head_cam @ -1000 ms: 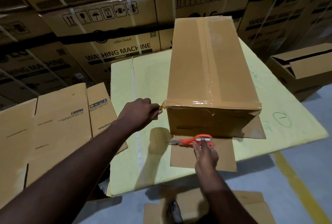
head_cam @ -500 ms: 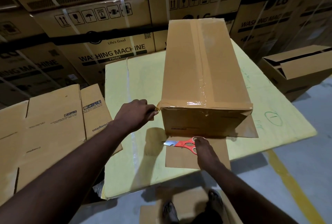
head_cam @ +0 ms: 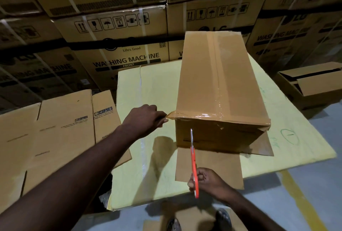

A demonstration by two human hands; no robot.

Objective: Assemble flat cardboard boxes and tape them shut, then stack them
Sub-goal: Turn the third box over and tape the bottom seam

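Half a second ago the scissors (head_cam: 193, 162) were lying flat on the loose cardboard sheet (head_cam: 218, 167) at the near edge of the table (head_cam: 148, 90), with my right hand (head_cam: 210, 182) just closing on the handles. Now they are off the sheet. The right hand's fingers are curled round the orange handles and the blade points up and away, its tip in front of the near face of the box (head_cam: 218, 82). I see the blades edge-on, so I cannot tell whether they are parted. The left hand (head_cam: 145, 119) has not moved: thumb and fingers still pinch the free tail of the tape (head_cam: 203, 115), held taut off the box's near-left top corner. The box itself has stayed put, lengthwise on the table, right of the middle, reaching from close to the near edge toward the far edge. One strip of tape runs down its top seam and another crosses the near top edge. I judge this to be the cut that finishes the taping: the blade has to travel left to the stretched tail, between my fingers and the corner. After that the tail needs pressing down before the box can be stacked. The flat boxes (head_cam: 55, 138) wait just beside the table's left edge.
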